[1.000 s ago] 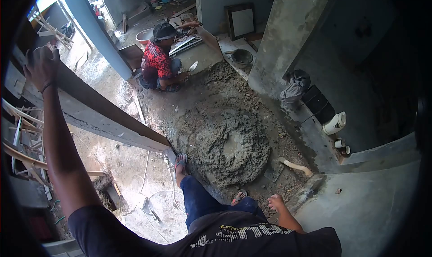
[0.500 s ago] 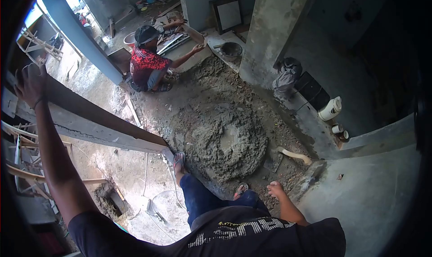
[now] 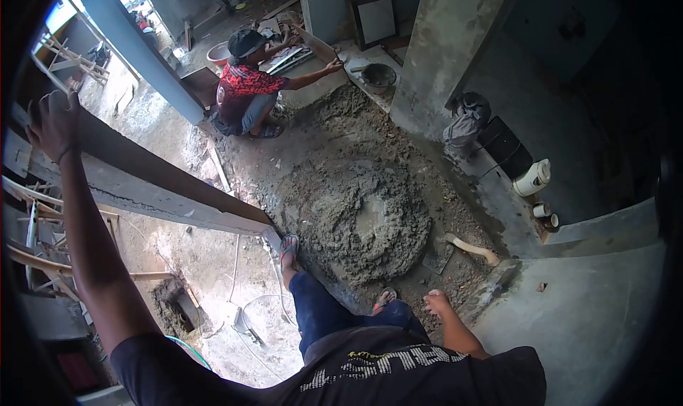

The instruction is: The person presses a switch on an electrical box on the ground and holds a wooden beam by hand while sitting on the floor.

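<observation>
My left hand (image 3: 55, 125) is up at the far left, its fingers bent round the edge of a concrete pillar (image 3: 171, 185). My right hand (image 3: 436, 303) hangs at the lower right beside my knee, fingers loosely curled, with nothing visible in them. In front of my feet lies a wide ring of wet mortar (image 3: 384, 228) with a watery hollow in its middle. Near the right hand, a flat rectangular blade or plate (image 3: 435, 257) rests against the mortar, and a pale curved handle or pipe (image 3: 471, 249) lies beside it.
A co-worker (image 3: 245, 86) squats beyond the mortar, holding a flat board (image 3: 313, 45) in both hands. A dark basin (image 3: 378, 77) sits by the wall. A white jug (image 3: 532, 178) and two cups stand on the right ledge. Cables (image 3: 245, 321) lie lower left, near a hole (image 3: 183, 310).
My view has shifted slightly, so the scene sits a little farther right. The co-worker's board has tilted and their arms have moved. Both my hands keep nearly the same place.
</observation>
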A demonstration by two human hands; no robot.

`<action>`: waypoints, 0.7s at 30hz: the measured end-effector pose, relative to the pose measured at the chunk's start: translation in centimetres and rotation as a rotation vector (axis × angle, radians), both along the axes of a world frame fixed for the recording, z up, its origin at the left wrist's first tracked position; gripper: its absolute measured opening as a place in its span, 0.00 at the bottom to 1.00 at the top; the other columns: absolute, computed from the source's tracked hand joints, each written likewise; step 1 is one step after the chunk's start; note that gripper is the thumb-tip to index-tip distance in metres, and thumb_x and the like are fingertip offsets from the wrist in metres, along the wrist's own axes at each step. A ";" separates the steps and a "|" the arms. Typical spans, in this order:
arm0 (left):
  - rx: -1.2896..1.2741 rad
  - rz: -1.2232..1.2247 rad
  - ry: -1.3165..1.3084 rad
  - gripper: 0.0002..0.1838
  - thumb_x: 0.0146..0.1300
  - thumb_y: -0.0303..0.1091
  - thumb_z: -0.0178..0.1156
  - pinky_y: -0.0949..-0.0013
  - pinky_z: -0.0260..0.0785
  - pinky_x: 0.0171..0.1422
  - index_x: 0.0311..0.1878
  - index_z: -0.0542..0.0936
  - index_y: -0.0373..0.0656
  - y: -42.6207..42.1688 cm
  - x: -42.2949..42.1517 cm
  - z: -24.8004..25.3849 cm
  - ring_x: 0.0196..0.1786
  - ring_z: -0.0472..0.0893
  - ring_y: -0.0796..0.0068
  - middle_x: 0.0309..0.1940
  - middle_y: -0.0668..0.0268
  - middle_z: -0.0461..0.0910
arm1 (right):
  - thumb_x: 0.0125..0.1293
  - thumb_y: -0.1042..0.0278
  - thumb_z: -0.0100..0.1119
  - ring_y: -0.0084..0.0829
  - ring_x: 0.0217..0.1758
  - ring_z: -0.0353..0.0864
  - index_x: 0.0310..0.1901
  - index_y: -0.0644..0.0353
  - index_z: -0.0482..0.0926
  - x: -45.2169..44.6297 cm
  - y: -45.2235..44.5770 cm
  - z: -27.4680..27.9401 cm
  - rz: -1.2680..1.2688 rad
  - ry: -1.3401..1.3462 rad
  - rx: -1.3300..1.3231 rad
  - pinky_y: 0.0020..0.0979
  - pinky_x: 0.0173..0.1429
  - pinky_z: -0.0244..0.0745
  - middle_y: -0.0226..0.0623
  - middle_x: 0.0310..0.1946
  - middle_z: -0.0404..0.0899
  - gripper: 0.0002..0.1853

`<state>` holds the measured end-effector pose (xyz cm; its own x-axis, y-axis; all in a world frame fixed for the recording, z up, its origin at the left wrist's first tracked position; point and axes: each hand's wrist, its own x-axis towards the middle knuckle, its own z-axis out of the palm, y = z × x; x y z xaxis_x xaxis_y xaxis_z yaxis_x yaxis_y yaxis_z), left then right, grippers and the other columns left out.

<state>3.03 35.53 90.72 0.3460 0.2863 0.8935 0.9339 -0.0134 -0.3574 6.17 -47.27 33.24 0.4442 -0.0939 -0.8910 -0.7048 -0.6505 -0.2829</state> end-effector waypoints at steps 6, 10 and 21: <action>0.051 -0.037 0.005 0.18 0.60 0.61 0.54 0.47 0.49 0.74 0.47 0.79 0.66 0.7 -0.2 -0.2 0.74 0.60 0.72 0.58 0.81 0.75 | 0.62 0.63 0.62 0.35 0.40 0.84 0.62 0.62 0.69 0.6 1.2 0.4 0.022 -0.008 0.006 0.36 0.39 0.78 0.42 0.46 0.81 0.28; 0.064 -0.046 0.004 0.17 0.60 0.61 0.54 0.47 0.49 0.74 0.46 0.80 0.66 0.5 -0.2 -0.2 0.74 0.61 0.72 0.57 0.81 0.75 | 0.62 0.63 0.62 0.36 0.41 0.84 0.62 0.60 0.69 0.5 1.7 -0.1 0.016 0.001 0.023 0.38 0.42 0.78 0.42 0.47 0.80 0.27; 0.066 -0.060 0.003 0.16 0.60 0.60 0.54 0.46 0.50 0.73 0.45 0.80 0.66 0.2 -0.1 -0.2 0.73 0.62 0.72 0.56 0.80 0.76 | 0.57 0.68 0.67 0.34 0.34 0.86 0.56 0.64 0.75 -0.6 1.5 -1.2 -0.028 -0.047 0.006 0.34 0.33 0.80 0.44 0.41 0.83 0.24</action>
<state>2.94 35.74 90.55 0.3631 0.2053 0.9088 0.9311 -0.0451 -0.3619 5.55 -45.75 32.01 0.4831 -0.1013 -0.8697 -0.7084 -0.6290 -0.3202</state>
